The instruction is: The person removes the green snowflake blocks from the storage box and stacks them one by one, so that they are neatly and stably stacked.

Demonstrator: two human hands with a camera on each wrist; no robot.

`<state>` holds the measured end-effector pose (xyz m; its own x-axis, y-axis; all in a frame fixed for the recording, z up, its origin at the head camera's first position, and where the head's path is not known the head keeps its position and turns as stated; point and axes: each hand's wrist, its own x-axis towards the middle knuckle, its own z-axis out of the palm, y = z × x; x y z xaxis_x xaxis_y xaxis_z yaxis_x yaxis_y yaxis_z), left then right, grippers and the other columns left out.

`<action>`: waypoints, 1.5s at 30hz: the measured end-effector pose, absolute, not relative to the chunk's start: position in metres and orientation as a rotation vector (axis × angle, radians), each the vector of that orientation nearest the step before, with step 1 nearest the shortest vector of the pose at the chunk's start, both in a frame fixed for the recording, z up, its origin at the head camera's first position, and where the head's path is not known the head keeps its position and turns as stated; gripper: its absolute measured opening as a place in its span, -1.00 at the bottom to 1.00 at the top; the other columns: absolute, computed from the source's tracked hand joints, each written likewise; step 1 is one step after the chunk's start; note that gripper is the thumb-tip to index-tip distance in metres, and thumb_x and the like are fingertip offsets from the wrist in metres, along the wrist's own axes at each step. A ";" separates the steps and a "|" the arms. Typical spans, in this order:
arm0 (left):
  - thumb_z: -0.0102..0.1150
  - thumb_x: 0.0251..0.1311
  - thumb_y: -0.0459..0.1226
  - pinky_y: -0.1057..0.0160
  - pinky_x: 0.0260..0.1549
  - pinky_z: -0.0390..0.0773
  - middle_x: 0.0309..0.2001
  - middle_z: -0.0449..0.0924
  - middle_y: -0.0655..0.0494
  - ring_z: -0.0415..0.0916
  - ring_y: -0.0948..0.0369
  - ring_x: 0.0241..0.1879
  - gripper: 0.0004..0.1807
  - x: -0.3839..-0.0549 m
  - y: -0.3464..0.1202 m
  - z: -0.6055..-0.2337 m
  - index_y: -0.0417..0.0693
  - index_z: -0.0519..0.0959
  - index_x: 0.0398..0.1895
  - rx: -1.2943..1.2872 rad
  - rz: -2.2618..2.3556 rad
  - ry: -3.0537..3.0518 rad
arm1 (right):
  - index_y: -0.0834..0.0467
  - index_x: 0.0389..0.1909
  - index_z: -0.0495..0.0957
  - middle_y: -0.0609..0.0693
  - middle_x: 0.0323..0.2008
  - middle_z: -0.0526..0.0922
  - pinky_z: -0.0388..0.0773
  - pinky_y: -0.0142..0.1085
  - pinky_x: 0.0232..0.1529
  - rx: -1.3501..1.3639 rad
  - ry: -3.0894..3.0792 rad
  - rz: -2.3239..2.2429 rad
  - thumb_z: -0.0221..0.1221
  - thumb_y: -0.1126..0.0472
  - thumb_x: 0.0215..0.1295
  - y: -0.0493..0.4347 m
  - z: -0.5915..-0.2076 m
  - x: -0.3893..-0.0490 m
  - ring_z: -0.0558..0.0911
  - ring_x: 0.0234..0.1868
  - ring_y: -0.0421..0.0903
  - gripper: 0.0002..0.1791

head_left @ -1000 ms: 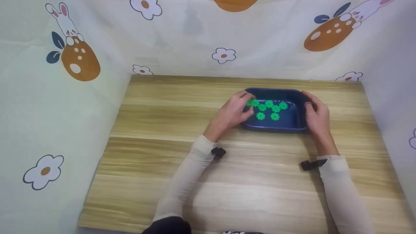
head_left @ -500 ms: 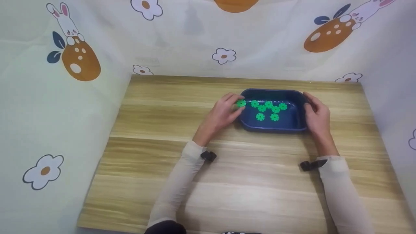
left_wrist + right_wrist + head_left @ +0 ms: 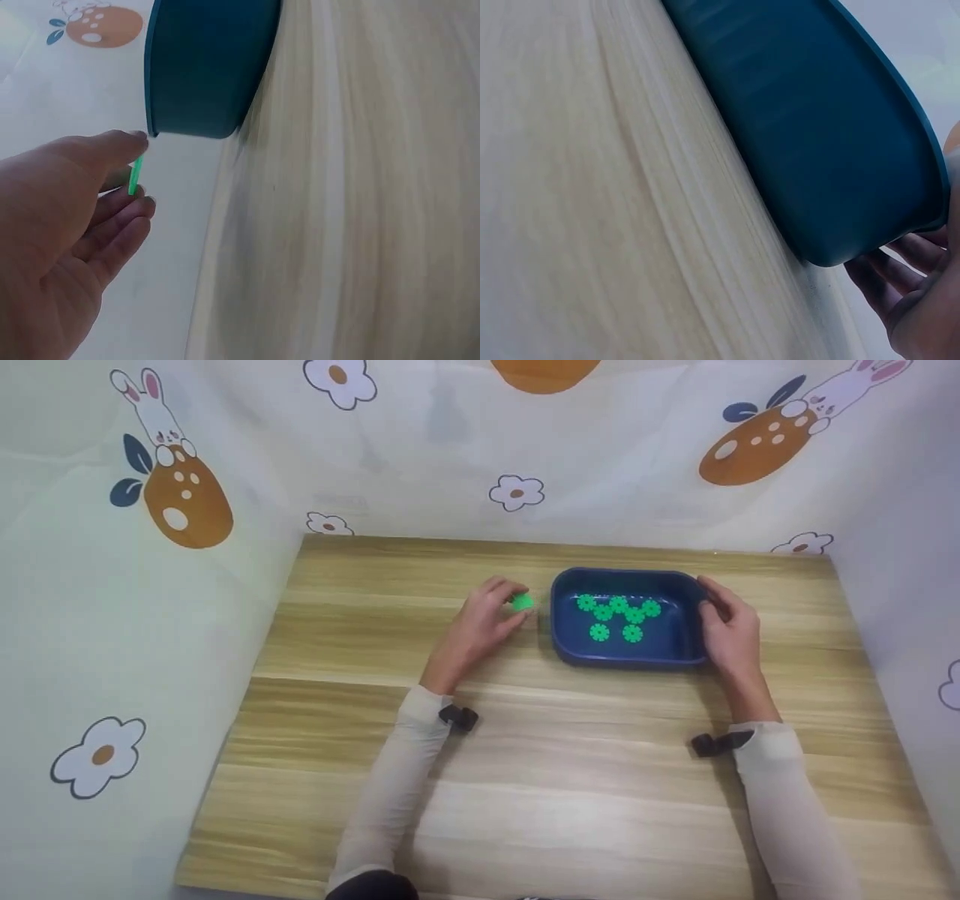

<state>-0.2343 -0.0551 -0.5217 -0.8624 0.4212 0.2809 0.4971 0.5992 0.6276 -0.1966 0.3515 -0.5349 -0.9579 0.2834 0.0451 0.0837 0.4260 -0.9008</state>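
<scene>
My left hand point(image 3: 478, 619) pinches a small green notched disc point(image 3: 523, 601) between thumb and fingertips, just left of the dark blue basin point(image 3: 630, 663). Seen from the left wrist, that disc point(image 3: 135, 176) is edge-on and thin, close beside the basin's end wall point(image 3: 196, 82). Inside the basin lie several more green flower-shaped discs point(image 3: 599, 632), spread over the bottom. My right hand point(image 3: 733, 630) holds the basin's right end, thumb over the rim and fingers behind. From the right wrist, the fingers point(image 3: 881, 285) show against the outer wall.
The basin stands on a wood-grain table point(image 3: 570, 780), toward its back right. Behind and at both sides hang pale cloth walls point(image 3: 420, 450) printed with flowers and rabbits. A black wrist camera point(image 3: 459, 718) is strapped at the left cuff, another point(image 3: 716, 744) at the right.
My left hand has drawn out of the basin over its left rim, moving left with one green disc pinched in it. The right hand has kept its hold on the basin.
</scene>
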 end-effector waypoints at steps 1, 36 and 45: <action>0.41 0.43 -0.21 0.18 0.26 0.68 0.16 0.68 -0.10 0.69 0.04 0.16 -0.62 -0.235 -0.058 -0.522 -0.21 0.68 0.19 -0.777 -1.120 -2.724 | 0.06 0.53 0.51 0.09 0.52 0.54 0.39 -0.18 0.61 -0.324 -2.494 1.554 0.00 0.20 0.65 0.352 -0.535 -0.197 0.51 0.55 -0.04 -0.49; 0.45 0.38 -0.29 0.02 0.36 0.59 0.11 0.78 -0.11 0.68 -0.02 0.21 -0.71 -0.248 -0.105 -0.540 -0.21 0.76 0.10 -0.877 -1.213 -2.923 | 0.05 0.51 0.53 0.09 0.48 0.59 0.42 -0.18 0.59 -0.308 -2.485 1.536 0.00 0.20 0.66 0.352 -0.536 -0.193 0.54 0.50 -0.06 -0.50; 0.47 0.36 -0.29 0.00 0.37 0.58 0.13 0.77 -0.13 0.65 -0.05 0.23 -0.69 -0.248 -0.102 -0.539 -0.21 0.75 0.11 -0.878 -1.195 -2.915 | 0.08 0.53 0.51 0.09 0.51 0.56 0.41 -0.15 0.60 -0.293 -2.492 1.536 -0.02 0.19 0.67 0.351 -0.535 -0.195 0.52 0.54 -0.01 -0.50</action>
